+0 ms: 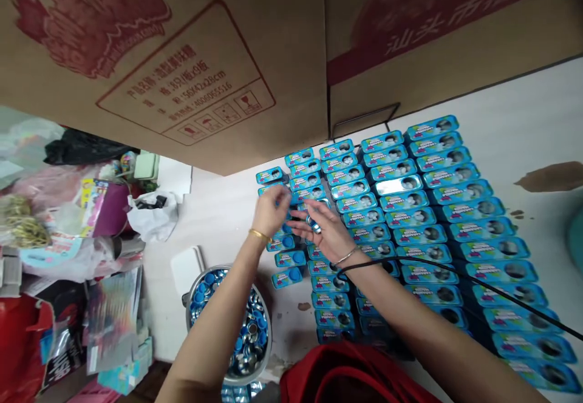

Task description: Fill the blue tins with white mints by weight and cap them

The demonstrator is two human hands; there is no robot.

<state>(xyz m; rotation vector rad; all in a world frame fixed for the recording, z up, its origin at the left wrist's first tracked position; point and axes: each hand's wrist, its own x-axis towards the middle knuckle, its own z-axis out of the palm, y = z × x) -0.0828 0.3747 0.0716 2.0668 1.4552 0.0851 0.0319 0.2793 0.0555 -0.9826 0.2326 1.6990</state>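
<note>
My left hand point(272, 210), with a gold bangle at its wrist, is over the leftmost row of blue tins point(286, 277). Its fingers are drawn together and slightly blurred; what they grip is hidden. Close beside it on the right, my right hand point(330, 233) is half curled, palm up, holding a few small shiny caps point(313, 224) against the fingers. Several nearer tins in the left row show a blue disc in their round opening. Tins in the other rows point(412, 216) have dark or silvery round openings.
A metal bowl point(268, 336) full of blue and silver caps stands left of my body. Large cardboard boxes point(291, 57) rise behind the tins. A black cable point(437, 263) crosses my right forearm. Bags and packaging point(113, 318) crowd the far left, near a white plastic bag point(155, 224).
</note>
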